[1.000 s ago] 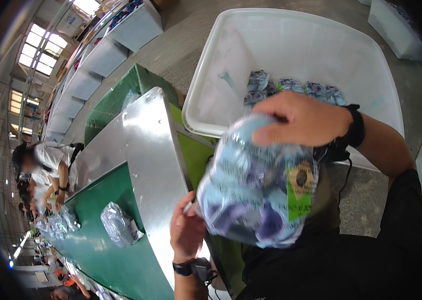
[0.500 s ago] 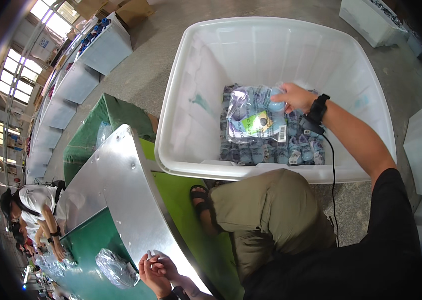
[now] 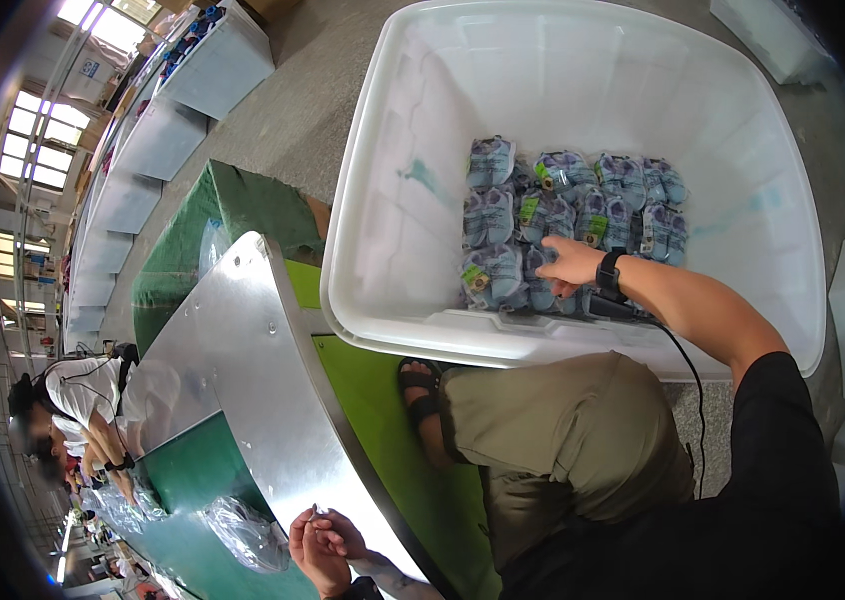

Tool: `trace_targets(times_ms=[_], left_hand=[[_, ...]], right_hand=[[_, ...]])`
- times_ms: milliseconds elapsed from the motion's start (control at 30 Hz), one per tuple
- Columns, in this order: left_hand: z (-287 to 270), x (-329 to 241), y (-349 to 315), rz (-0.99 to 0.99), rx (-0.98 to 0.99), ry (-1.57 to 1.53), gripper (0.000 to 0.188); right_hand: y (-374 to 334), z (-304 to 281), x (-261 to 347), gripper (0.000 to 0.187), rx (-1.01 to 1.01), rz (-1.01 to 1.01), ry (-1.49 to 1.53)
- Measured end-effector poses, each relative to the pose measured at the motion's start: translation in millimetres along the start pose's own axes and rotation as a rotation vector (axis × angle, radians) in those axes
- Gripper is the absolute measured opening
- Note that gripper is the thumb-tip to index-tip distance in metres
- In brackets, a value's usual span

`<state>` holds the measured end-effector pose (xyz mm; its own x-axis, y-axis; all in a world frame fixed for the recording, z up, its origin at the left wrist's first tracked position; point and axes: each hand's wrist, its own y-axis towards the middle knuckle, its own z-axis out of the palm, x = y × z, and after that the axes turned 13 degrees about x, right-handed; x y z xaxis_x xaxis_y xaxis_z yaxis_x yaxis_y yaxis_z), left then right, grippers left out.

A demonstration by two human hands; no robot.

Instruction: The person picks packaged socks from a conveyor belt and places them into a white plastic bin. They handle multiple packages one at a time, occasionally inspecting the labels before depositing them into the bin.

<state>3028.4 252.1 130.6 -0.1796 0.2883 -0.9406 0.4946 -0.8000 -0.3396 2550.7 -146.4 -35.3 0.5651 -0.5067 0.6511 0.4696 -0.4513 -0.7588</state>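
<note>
My right hand (image 3: 575, 264), with a black strap at the wrist, reaches into a big white plastic bin (image 3: 583, 345). Its fingers are apart over several clear-wrapped packs (image 3: 488, 218) with pale blue and purple contents; I cannot tell what is inside. One pack with a green label (image 3: 493, 275) lies just left of the fingers. At the lower left, beside the metal edge of a work table, my left hand (image 3: 315, 556) is closed at the fingertips around something small and greyish. A second hand shape behind it may be a reflection or another person's; I cannot tell.
The metal table (image 3: 273, 370) borders a green belt (image 3: 198, 470) carrying a clear plastic-wrapped bundle (image 3: 245, 535). A co-worker (image 3: 88, 410) bends over the belt at the left. White bins (image 3: 218, 75) line the far left. A dark cable hangs from my right wrist.
My right hand has let go of the clear-wrapped pack it held up, and more packs in the bin now show. The view has shifted slightly. My left hand stays by the table edge.
</note>
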Motion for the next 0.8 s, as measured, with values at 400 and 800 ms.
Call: trace_targets(times_ms=[400, 800], left_hand=[[12.1, -12.4, 1.7, -0.117, 0.116, -0.085, 0.031], [-203.7, -0.3, 13.1, 0.314, -0.602, 0.650, 0.050]], right_hand=[[-106.4, -48.5, -5.5, 0.039, 0.037, -0.288, 0.137], [-228.7, -28.4, -23.5, 0.031, -0.335, -0.336, 0.025]])
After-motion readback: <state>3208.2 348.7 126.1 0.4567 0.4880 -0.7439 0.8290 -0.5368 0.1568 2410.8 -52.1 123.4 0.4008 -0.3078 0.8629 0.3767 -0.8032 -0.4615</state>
